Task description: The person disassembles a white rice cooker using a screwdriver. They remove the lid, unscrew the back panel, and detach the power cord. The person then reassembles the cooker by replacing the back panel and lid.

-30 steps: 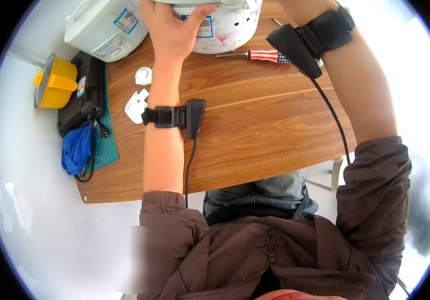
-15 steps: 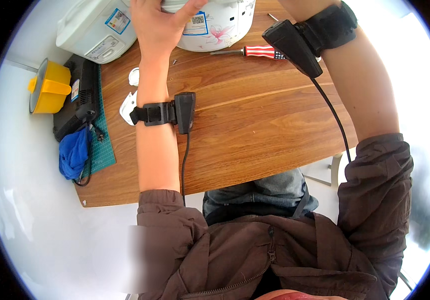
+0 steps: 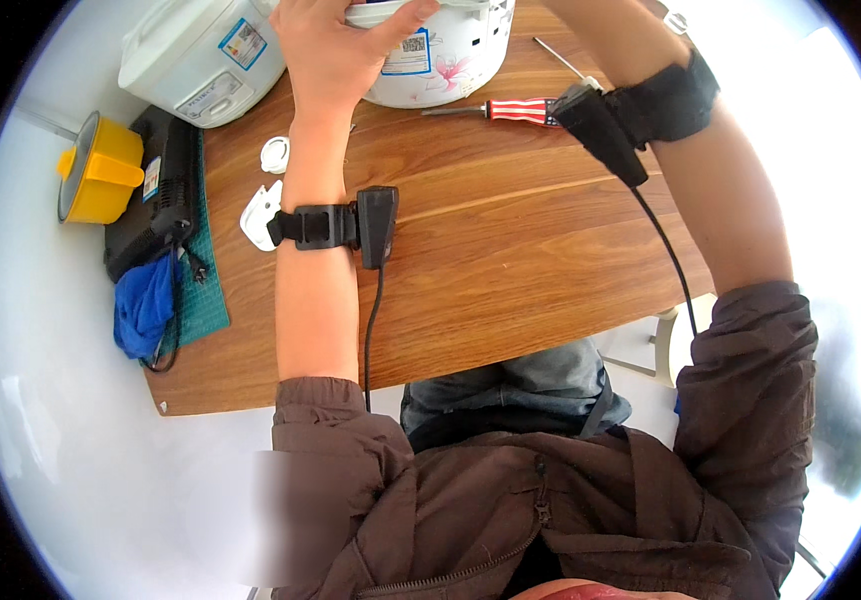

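My left hand [image 3: 335, 50] is at the left rim of a white rice cooker [image 3: 450, 70] with a pink flower print and a blue-edged label. Its thumb stretches along the rim; the other fingers run partly past the upper edge of the view. The hand looks to be gripping the rim. My right forearm [image 3: 735, 190] reaches up past the cooker's right side, and the right hand lies beyond the upper edge. Below the cooker lies a screwdriver [image 3: 520, 111] with a red-and-white striped handle, partly covered by the black device on my right wrist.
A second white rice cooker [image 3: 205, 70] stands at the far left. Near it are a yellow pot [image 3: 110, 170], a black case [image 3: 165, 190], a blue cloth [image 3: 145, 305] and a green mat [image 3: 208, 300]. White plastic parts [image 3: 262, 210] lie beside my left forearm; a thin rod [image 3: 562, 58] lies right of the cooker.
The flowered cooker and my left hand appear slightly lower and further right. My right forearm has shifted a little, showing more of the thin rod.
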{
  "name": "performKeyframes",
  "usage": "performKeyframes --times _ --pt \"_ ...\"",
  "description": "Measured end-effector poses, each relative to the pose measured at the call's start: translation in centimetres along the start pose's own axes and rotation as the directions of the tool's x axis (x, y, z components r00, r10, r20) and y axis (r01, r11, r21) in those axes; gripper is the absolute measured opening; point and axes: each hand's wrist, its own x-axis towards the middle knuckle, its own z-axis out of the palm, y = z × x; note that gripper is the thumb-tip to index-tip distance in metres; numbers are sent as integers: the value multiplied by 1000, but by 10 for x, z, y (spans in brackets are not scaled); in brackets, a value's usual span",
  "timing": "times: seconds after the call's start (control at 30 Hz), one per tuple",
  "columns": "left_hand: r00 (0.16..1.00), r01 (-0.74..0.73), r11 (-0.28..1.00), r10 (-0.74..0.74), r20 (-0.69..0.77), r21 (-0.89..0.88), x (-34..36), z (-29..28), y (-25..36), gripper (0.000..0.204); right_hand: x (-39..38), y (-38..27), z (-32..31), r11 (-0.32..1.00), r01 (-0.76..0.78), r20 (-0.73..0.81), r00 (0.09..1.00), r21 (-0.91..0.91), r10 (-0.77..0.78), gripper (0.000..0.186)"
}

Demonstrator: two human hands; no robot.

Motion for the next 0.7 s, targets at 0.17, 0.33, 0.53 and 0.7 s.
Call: performKeyframes --times 0.17,0.33,0.53,0.7 --pt "981 163 954 -183 59 251 -3 0 -9 49 1 7 -24 1000 9 -143 990 -11 -10 47" --pt "993 -93 932 113 -36 350 -16 -23 -57 65 -6 -12 -81 929 -227 -174 942 293 286 47" --pt "997 -58 943 71 -28 328 -14 -19 -55 57 -41 -21 -138 750 -457 -59 835 479 547 53" --pt "987 -114 944 143 -75 308 -11 -11 -56 44 -92 -13 -148 529 -591 159 744 608 649 50"
